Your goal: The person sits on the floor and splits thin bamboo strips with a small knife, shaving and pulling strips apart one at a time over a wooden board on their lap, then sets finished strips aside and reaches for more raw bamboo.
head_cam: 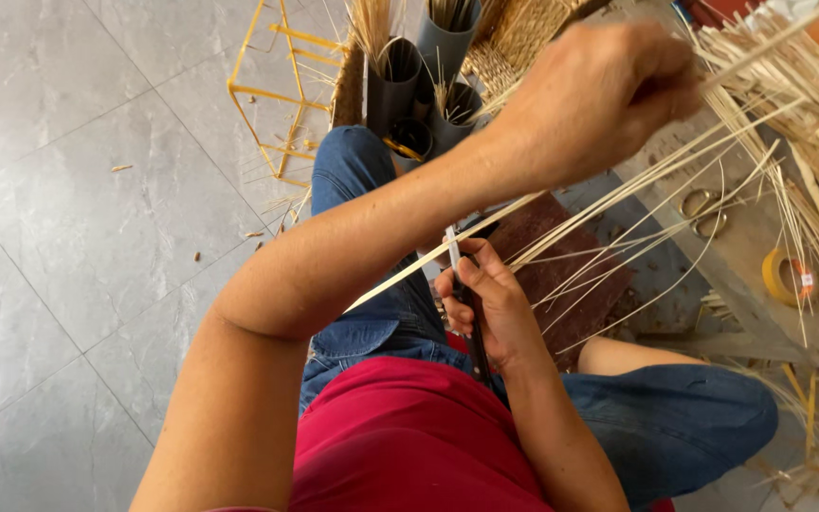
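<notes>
Gripping a long pale strip (447, 251) near its far end, the left hand (590, 100) is closed around it and raised above the lap, so the strip runs as a taut diagonal line down toward the right hand (485, 308). The right hand is closed around a dark-handled knife (466, 303), blade pointing up, with the thumb pressed beside the blade where the strip crosses it.

Progress, judged from the layout: one strip is under the blade; a fan of thin pale strips (637, 218) already lies across a dark red board (561, 275) on the lap and over the grey counter (751, 246), which suggests a good part of the stock is done. Grey tubes (419, 85) behind the knee hold further upright stalks, so material appears to remain.

Items on or near the counter:
- Roll of yellow tape (784, 277), round, with a small white-and-red tag on its rim; lies flat at the right of the counter
- Pair of scissors (703, 213), lies flat near the counter middle
- Woven basket (523, 43), straw-coloured, at the top edge
- Yellow wire rack (277, 85), stands on the grey tiled floor (78, 237)

No printed package or sign is legible
</notes>
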`<action>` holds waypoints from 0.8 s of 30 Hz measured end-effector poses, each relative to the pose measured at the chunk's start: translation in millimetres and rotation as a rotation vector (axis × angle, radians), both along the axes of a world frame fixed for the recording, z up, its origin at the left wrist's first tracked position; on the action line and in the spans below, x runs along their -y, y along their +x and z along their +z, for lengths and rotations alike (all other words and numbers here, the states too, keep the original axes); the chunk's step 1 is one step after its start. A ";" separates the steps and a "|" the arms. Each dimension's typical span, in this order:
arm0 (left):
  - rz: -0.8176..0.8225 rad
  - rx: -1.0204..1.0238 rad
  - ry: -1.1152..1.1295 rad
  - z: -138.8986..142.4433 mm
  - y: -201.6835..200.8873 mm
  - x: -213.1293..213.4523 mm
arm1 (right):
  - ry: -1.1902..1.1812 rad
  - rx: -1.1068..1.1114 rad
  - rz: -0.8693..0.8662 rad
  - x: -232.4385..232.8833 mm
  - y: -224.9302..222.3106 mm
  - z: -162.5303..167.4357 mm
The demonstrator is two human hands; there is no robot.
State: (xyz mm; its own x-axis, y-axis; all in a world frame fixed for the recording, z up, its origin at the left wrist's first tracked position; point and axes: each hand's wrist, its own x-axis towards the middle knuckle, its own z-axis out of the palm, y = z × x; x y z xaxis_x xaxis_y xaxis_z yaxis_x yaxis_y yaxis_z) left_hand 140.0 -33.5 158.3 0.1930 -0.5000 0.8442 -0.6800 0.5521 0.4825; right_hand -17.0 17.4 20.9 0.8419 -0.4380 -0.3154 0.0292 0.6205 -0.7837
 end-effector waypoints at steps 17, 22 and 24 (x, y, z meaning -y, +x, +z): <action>-0.246 0.120 0.669 -88.2 10.7 -34.4 | -0.027 0.027 -0.176 35.0 -36.6 16.4; -0.105 0.044 0.586 -82.1 -2.6 -22.7 | 0.022 0.025 -0.104 39.2 -41.8 1.7; -0.072 0.026 0.565 -76.7 -4.2 -13.3 | 0.036 0.002 -0.068 37.3 -41.9 -9.8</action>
